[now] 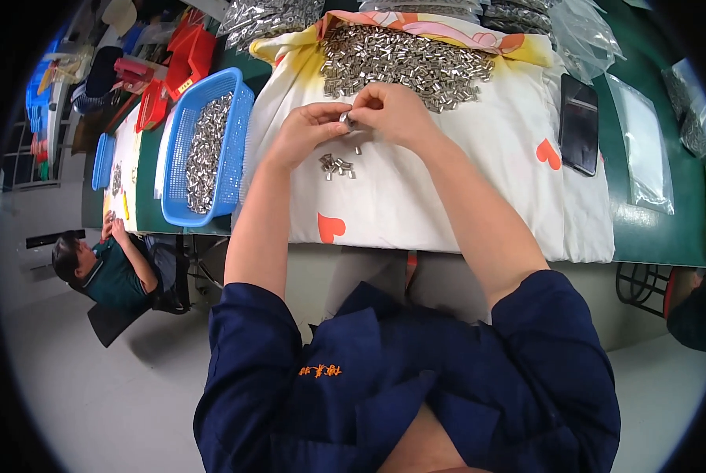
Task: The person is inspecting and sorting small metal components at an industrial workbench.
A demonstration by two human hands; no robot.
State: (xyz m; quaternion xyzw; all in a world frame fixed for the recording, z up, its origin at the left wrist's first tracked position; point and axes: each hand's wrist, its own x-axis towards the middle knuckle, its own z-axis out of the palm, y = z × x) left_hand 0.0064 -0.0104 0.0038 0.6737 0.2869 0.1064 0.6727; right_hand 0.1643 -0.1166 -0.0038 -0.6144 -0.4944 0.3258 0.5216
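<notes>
nearest the camera was the navy-blue, short-sleeved work shirt (345, 402) of the person at the table, with orange stitching on its chest. at the far left, a seated co-worker in a dark green top (116, 272) had both hands at a pale work surface bearing small pieces. past that place stood glossy red plastic bins (191, 59), and nearer, a light-blue, rectangular, perforated plastic basket (240, 142) held many short silver metal cylinders (208, 154).

to the right of the basket, the person's left hand (309, 132) was curled, its thumb and forefinger pinching a single small, shiny metal piece (345, 119) above the white cloth (416, 205) printed with red hearts. below the hands lay a little cluster of loose silver cylinders (337, 167), with one stray cylinder (358, 150) just apart. beyond the hands spread a broad heap of silver cylinders (400, 63) on the cloth. the right hand (388, 114) was bent inward, its fingers drawn narrow at the same piece; whether they gripped it could not be told.

farther right, a black rectangular phone (578, 124) lay partly on the cloth's edge. a clear, flat plastic bag (643, 150) rested beyond it on the dark green tabletop (660, 236).
</notes>
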